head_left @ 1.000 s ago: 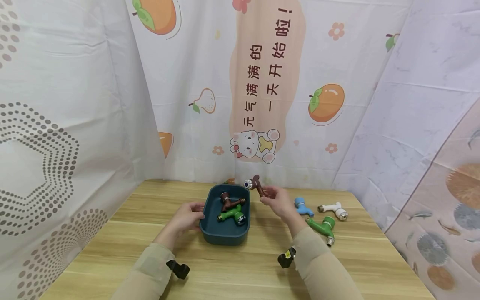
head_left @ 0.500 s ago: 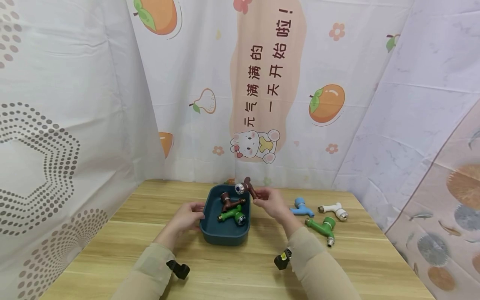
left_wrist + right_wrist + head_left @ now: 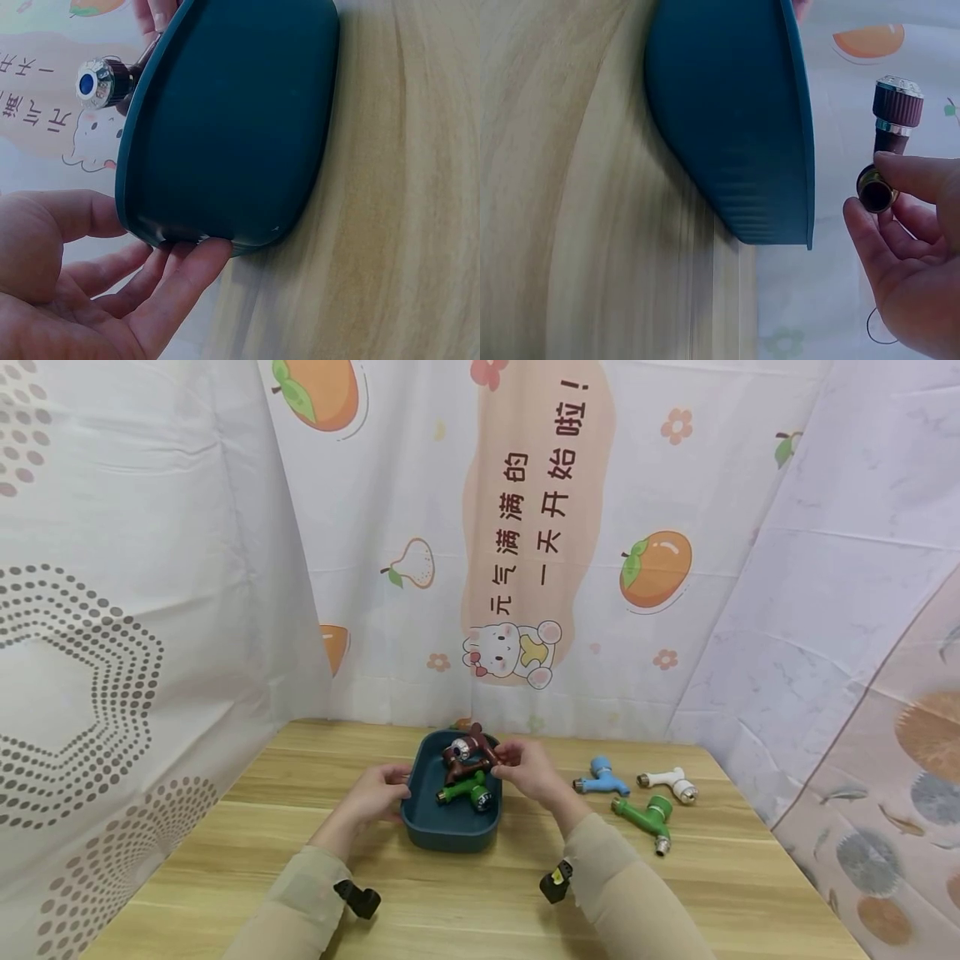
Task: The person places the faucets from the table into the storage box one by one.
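A dark teal plastic tub (image 3: 450, 841) stands on the table. My left hand (image 3: 378, 792) grips its left side, thumb at the rim and fingers against the outer wall, as the left wrist view shows. My right hand (image 3: 531, 770) pinches a brown faucet (image 3: 897, 109) by its threaded end, between thumb and fingers. The held faucet's chrome-ended knob points left, over the tub's far half. Beneath it in the tub lies another brown faucet (image 3: 453, 773), partly covered from sight. In front of that lies a green faucet (image 3: 467, 790) with a chrome-tipped knob.
Right of my right hand, a blue faucet (image 3: 602, 778), a white faucet (image 3: 670, 782) and a larger green faucet (image 3: 648, 816) lie on the wooden table (image 3: 465, 910). A printed curtain (image 3: 390, 635) hangs behind the table's far edge.
My right hand has carried the brown faucet left and down, from beside the tub's right rim to over its inside. The left hand keeps its place on the tub.
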